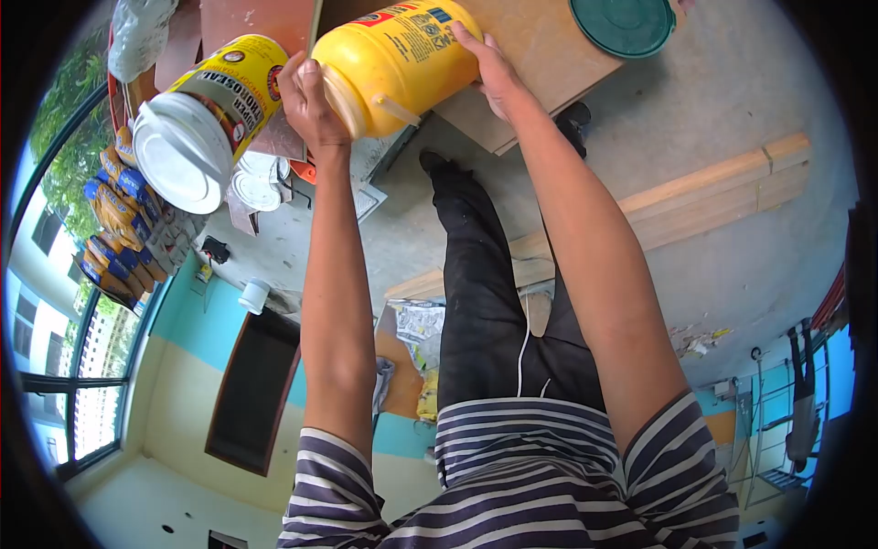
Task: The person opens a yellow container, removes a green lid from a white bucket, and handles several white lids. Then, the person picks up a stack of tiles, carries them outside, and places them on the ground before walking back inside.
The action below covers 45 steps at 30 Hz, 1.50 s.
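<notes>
A large yellow plastic tub [402, 64] with printed labels and a pale carrying handle is tilted on its side between my hands. My left hand [311, 101] is closed at the tub's rim end, fingers bent against it. At the opposite end, my right hand [494, 73] presses on its side, thumb on top and the other fingers partly hidden. Beside my left hand stands a yellow and grey Super Thoroseal bucket [224, 101] with a white lid [181, 156]. The yellow tub's contents are out of sight.
A dark green round lid [624, 23] lies on brown boards [535, 59]. Long timber planks [704, 201] cross the concrete floor [722, 110]. Stacked brown and blue bags [123, 206] sit by the window. White lids [259, 181] and a white container [254, 295] are further left.
</notes>
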Each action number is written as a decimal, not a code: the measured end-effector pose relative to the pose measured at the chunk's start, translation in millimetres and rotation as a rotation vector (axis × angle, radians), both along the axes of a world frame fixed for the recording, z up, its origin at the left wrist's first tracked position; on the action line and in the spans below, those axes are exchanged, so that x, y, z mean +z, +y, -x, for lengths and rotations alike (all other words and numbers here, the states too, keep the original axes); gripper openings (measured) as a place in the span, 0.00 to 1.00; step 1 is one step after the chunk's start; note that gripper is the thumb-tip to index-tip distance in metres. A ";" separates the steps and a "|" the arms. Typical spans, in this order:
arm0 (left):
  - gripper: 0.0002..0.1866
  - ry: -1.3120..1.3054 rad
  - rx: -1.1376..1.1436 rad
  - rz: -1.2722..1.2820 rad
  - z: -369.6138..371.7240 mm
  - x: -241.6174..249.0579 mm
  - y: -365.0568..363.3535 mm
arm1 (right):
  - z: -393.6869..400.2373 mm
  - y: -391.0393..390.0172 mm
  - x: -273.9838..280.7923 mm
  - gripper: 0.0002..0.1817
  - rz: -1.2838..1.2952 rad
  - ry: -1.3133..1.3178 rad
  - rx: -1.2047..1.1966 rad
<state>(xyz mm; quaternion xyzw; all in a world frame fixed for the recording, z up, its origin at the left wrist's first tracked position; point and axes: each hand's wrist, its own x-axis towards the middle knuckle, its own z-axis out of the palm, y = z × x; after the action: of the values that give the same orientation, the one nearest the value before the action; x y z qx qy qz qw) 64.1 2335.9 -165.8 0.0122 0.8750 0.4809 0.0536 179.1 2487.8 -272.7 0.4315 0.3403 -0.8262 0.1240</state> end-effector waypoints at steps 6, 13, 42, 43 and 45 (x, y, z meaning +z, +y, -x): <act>0.19 -0.194 0.244 -0.296 -10.2 -35.5 -56.4 | 8.9 -12.7 -8.1 0.47 -0.110 -0.015 0.059; 0.22 -0.158 0.258 -0.370 -48.0 -23.3 -72.5 | -15.5 -31.4 22.6 0.36 -0.174 -0.087 -0.004; 0.39 -0.403 0.188 0.037 -199.5 135.8 -368.0 | -132.1 -339.6 109.3 0.31 0.244 -0.070 0.038; 0.42 -0.411 0.143 0.040 -196.2 135.6 -357.2 | -130.6 -321.7 95.7 0.30 0.318 -0.027 -0.005; 0.47 -0.405 0.104 0.021 -189.2 124.8 -337.2 | -115.1 -289.0 89.9 0.29 0.308 0.003 0.043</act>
<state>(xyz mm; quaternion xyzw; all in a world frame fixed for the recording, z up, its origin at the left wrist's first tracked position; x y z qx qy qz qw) 253.4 1998.7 -40.9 -0.1303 0.8507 0.4668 0.2035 294.2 2198.9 -182.8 0.3989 0.2186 -0.8664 0.2059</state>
